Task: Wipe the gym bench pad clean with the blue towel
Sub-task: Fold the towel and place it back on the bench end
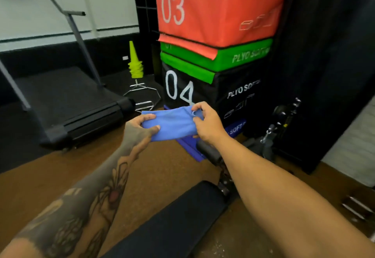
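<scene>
1. Open brown floor [162, 168] lies to the left of the bench pad [178, 223]; a treadmill [67, 103] borders that floor on the far left.
2. Ahead, a stack of foam jump boxes [213, 40] in orange, green and black stands near the far end of the bench, with a stack of yellow cones [135, 64] just left of it.
3. The blue towel [172, 123] is held in the air between both hands, above the floor and beyond the pad's far end, not touching the pad.
4. The towel is folded into a short, thick band, stretched level, with soft creases across its face.
5. The left hand [138, 129] pinches the towel's left end between thumb and fingers.
6. The right hand [207, 121] grips the right end, fingers curled over the top corner.
7. The bench pad is dark and smooth, running from the lower edge up toward the right forearm.
8. The pad's near end is cut off by the lower edge, and the right forearm covers part of its frame [221, 176].
9. Dark gear on the right is blurred and hard to make out.
</scene>
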{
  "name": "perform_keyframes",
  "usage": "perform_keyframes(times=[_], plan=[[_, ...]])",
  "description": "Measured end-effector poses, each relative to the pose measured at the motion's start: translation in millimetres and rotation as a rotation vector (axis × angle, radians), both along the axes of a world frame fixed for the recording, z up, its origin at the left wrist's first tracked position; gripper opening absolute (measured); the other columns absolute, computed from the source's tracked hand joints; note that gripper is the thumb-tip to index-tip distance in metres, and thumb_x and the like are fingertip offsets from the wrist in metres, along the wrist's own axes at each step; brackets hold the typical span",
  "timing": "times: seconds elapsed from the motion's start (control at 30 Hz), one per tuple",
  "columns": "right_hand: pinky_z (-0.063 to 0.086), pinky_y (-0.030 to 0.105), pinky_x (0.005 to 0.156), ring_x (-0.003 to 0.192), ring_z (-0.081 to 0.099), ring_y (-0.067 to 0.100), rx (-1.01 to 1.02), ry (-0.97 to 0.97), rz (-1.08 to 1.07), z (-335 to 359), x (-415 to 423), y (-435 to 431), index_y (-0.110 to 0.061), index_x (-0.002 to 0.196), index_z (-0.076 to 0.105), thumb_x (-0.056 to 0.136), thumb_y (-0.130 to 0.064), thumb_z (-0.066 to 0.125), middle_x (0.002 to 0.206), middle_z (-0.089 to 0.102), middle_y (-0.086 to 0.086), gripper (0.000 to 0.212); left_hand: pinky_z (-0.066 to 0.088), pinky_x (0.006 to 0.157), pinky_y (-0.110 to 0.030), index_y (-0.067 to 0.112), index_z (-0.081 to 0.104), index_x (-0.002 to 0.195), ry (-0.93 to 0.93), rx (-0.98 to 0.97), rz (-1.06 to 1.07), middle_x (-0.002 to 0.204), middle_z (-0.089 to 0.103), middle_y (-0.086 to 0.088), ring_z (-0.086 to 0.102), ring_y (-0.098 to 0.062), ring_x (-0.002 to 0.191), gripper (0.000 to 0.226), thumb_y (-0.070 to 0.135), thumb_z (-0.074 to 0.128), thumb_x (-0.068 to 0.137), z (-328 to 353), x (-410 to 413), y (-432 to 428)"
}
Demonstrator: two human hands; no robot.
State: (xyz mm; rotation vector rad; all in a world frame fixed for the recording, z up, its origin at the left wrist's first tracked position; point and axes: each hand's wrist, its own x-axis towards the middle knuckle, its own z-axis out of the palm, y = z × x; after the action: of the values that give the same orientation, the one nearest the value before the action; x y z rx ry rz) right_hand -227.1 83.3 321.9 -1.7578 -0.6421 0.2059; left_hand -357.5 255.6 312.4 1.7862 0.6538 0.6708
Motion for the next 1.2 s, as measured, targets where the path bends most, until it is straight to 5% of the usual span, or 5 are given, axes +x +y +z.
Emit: perform_keyframes(times=[0.07,0.2,0.53,1.03,1.2], plan=[[0.058,0.050,0.048,0.065,0.050,0.027,0.011,0.027,-0.082,0.5,26.4,-36.0,-0.032,0.087,0.050,0.086,0.000,0.045,0.086,0.051,0.006,0.033,0.053,0.101,-0.040,0.023,0.070,0.102,0.015,0.012,-0.101,0.110,0.069,-0.009,0.066,-0.025,0.106,0.037,0.001,0.083,0.075,6.6,38.5,-24.1],[0.057,0.054,0.048,0.061,0.047,0.025,0.001,0.123,-0.255,-13.9,67.6,-108.5,-0.029,0.084,0.049,0.087,0.000,0.044,0.081,0.047,0.007,0.029,0.055,0.090,-0.026,0.019,0.067,0.111,0.082,0.017,-0.314,0.112,0.067,-0.012,0.064,-0.024,0.104,0.047,-0.004,0.083,0.074,9.4,112.9,-78.9],[0.059,0.058,0.062,0.074,0.051,0.021,-0.013,0.331,-0.567,-74.4,118.0,-230.0,-0.014,0.106,0.049,0.095,0.000,0.043,0.101,0.048,0.007,0.019,0.052,0.103,-0.049,0.018,0.068,0.115,0.253,-0.033,-0.613,0.124,0.065,-0.024,0.064,-0.033,0.116,0.055,-0.006,0.085,0.069,-62.5,239.2,-182.8],[0.042,0.016,0.047,0.087,0.056,0.016,-0.229,0.619,-0.935,-260.7,125.5,-272.1,-0.030,0.119,0.044,0.100,-0.007,0.047,0.114,0.053,0.006,0.030,0.050,0.104,-0.046,0.017,0.068,0.121,0.569,0.061,-0.974,0.129,0.059,-0.014,0.058,-0.031,0.116,0.057,-0.003,0.085,0.070,-252.3,325.7,-236.7],[0.047,0.025,0.057,0.094,0.058,0.023,-0.274,0.661,-0.942,-303.3,142.2,-260.3,-0.026,0.131,0.039,0.099,-0.009,0.049,0.115,0.057,0.009,0.038,0.047,0.092,-0.033,0.014,0.067,0.122,0.616,0.085,-0.973,0.126,0.058,-0.010,0.056,-0.027,0.113,0.056,-0.006,0.082,0.072,-298.7,336.4,-229.2]])
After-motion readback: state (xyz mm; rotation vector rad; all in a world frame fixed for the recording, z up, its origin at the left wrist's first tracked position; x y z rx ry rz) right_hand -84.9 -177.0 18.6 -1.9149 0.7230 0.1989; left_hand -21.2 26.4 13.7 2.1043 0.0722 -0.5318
